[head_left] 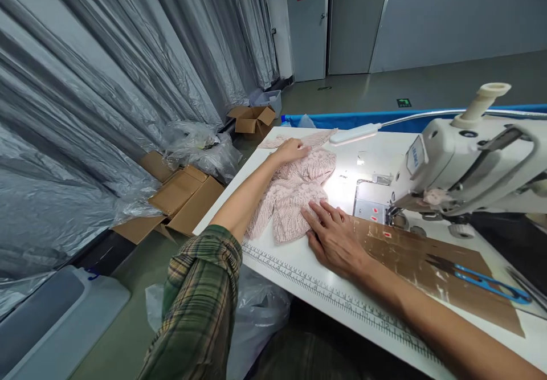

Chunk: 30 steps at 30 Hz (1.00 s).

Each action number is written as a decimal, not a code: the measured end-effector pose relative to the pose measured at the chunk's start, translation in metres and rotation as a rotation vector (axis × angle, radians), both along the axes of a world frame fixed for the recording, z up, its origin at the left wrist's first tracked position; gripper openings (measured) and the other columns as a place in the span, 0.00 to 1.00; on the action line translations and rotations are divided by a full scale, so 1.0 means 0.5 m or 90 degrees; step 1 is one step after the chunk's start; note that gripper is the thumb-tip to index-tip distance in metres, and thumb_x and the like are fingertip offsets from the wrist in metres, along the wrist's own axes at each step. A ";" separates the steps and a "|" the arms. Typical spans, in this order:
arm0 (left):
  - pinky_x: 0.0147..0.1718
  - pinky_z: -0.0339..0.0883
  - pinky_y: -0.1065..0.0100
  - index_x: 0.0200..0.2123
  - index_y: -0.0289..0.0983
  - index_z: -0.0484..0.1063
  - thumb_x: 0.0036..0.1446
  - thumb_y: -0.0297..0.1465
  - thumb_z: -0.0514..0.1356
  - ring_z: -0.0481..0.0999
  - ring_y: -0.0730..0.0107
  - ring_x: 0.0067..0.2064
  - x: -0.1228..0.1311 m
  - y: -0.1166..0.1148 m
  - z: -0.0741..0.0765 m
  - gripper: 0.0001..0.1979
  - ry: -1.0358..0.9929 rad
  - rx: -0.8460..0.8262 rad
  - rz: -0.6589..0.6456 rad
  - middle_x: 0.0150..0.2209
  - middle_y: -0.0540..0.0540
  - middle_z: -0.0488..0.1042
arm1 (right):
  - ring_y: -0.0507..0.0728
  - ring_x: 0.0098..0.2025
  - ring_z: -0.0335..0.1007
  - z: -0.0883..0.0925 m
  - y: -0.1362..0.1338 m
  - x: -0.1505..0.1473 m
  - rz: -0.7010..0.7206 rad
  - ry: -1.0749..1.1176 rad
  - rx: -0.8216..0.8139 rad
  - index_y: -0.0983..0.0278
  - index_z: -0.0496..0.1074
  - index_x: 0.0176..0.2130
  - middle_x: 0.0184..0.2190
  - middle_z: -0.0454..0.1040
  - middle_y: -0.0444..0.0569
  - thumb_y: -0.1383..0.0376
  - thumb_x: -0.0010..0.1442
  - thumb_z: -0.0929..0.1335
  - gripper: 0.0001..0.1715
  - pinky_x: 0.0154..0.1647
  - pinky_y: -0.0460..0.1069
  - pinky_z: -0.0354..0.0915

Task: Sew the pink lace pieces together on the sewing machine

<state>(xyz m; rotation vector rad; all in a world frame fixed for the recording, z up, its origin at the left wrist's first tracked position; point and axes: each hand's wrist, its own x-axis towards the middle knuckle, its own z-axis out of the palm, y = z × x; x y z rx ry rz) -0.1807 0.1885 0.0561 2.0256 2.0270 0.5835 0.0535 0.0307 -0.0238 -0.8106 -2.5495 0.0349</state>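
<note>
Lace (294, 212) looks light, soft; edges should pinch best. My right hand (335, 235) lies splayed, gripping nothing; left hand (290, 151), can't tell.

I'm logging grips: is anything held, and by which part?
Right hand touches pink lace; whether left hand grips its far side can't be told.

White sewing table (388, 155), a ruler scale (348, 306) along its near edge; I see rumpled pink lace fabric (290, 215) lying towards the left end, a flat brown sheet (397, 249) right of it, and a white sewing machine (440, 155) standing at right
</note>
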 end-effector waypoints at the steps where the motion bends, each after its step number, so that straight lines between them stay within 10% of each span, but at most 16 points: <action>1: 0.42 0.64 0.64 0.32 0.34 0.73 0.56 0.40 0.65 0.74 0.58 0.40 0.002 0.009 -0.014 0.14 0.000 -0.013 0.004 0.36 0.41 0.77 | 0.69 0.67 0.57 0.001 0.001 0.000 0.001 0.001 -0.004 0.62 0.67 0.63 0.66 0.64 0.57 0.60 0.68 0.60 0.28 0.61 0.67 0.59; 10: 0.50 0.64 0.64 0.37 0.35 0.75 0.56 0.30 0.63 0.73 0.62 0.45 -0.018 -0.025 -0.050 0.06 -0.047 0.081 0.019 0.45 0.42 0.76 | 0.70 0.67 0.56 -0.001 0.003 0.003 0.016 0.026 -0.032 0.63 0.67 0.63 0.66 0.64 0.59 0.61 0.67 0.60 0.28 0.61 0.67 0.58; 17: 0.38 0.61 0.66 0.33 0.39 0.66 0.61 0.32 0.60 0.69 0.66 0.32 -0.021 -0.060 -0.023 0.06 -0.133 0.168 0.005 0.26 0.51 0.69 | 0.69 0.68 0.55 -0.001 0.000 0.002 0.013 0.008 -0.054 0.64 0.66 0.64 0.66 0.64 0.58 0.61 0.68 0.58 0.28 0.64 0.67 0.57; 30: 0.28 0.57 0.74 0.27 0.38 0.61 0.61 0.42 0.64 0.63 0.76 0.26 -0.104 -0.211 0.215 0.19 -0.574 0.597 0.010 0.24 0.55 0.57 | 0.70 0.70 0.51 0.027 0.003 0.017 0.049 0.028 -0.201 0.67 0.65 0.65 0.68 0.60 0.63 0.59 0.65 0.62 0.32 0.68 0.69 0.53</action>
